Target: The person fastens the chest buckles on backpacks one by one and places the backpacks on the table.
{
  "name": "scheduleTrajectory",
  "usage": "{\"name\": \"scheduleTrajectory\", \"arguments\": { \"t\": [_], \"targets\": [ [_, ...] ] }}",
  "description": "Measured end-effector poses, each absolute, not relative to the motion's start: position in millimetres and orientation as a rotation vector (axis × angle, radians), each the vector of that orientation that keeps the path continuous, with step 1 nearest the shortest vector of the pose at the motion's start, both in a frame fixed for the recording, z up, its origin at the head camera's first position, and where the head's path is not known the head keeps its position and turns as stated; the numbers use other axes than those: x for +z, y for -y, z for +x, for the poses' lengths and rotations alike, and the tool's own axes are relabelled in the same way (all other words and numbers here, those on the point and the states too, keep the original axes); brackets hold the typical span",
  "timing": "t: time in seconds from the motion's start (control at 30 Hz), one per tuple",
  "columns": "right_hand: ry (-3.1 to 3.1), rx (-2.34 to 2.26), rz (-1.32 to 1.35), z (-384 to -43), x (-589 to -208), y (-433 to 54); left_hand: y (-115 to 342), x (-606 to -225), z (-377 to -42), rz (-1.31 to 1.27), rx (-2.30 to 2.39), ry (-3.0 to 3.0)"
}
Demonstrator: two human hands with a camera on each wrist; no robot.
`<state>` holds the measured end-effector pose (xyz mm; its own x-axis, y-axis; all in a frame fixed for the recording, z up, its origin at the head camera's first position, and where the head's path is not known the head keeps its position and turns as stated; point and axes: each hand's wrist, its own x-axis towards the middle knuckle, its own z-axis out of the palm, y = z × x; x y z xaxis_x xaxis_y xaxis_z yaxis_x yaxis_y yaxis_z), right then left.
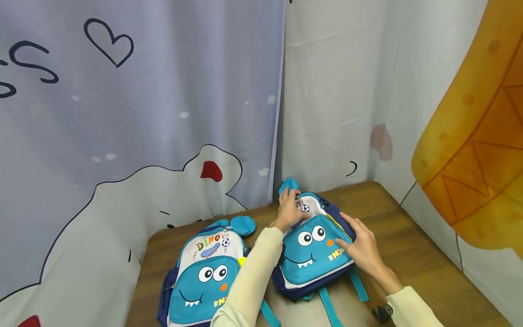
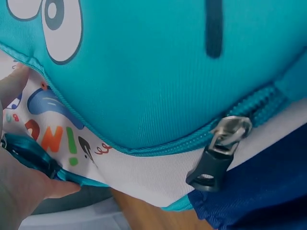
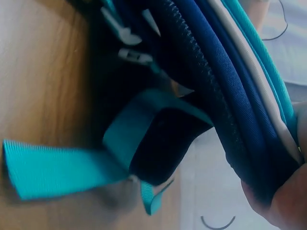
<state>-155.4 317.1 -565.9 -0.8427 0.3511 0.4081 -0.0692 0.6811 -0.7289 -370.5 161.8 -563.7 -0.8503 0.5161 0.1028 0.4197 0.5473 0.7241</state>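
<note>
A teal, white and navy child's backpack (image 1: 300, 252) with a cartoon dinosaur face lies tilted on the wooden table, face up. My left hand (image 1: 289, 212) grips its top end, thumb on the printed white panel. In the left wrist view, that hand's thumb and fingers (image 2: 29, 191) hold the fabric at the top zipper, and a metal zipper pull (image 2: 220, 148) hangs from the front pocket. My right hand (image 1: 362, 247) holds the right side, thumb over the front. The right wrist view shows the backpack's navy side (image 3: 211, 91) and a loose teal strap (image 3: 62, 170).
A second matching backpack (image 1: 204, 290) lies at the left on the table (image 1: 392, 218), partly behind my left sleeve. Printed curtains (image 1: 184, 100) hang along the back and right table edges. More teal straps (image 1: 330, 306) trail toward the front.
</note>
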Motion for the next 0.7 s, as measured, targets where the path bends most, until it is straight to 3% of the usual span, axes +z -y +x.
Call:
{"name": "scheduleTrajectory", "arguments": {
  "t": [0.7],
  "targets": [
    [2.283,0.597,0.246,-165.7,-497.4,-289.3,-127.6,-532.4,-361.9,0.707,1.599,-2.551]
  ]
}}
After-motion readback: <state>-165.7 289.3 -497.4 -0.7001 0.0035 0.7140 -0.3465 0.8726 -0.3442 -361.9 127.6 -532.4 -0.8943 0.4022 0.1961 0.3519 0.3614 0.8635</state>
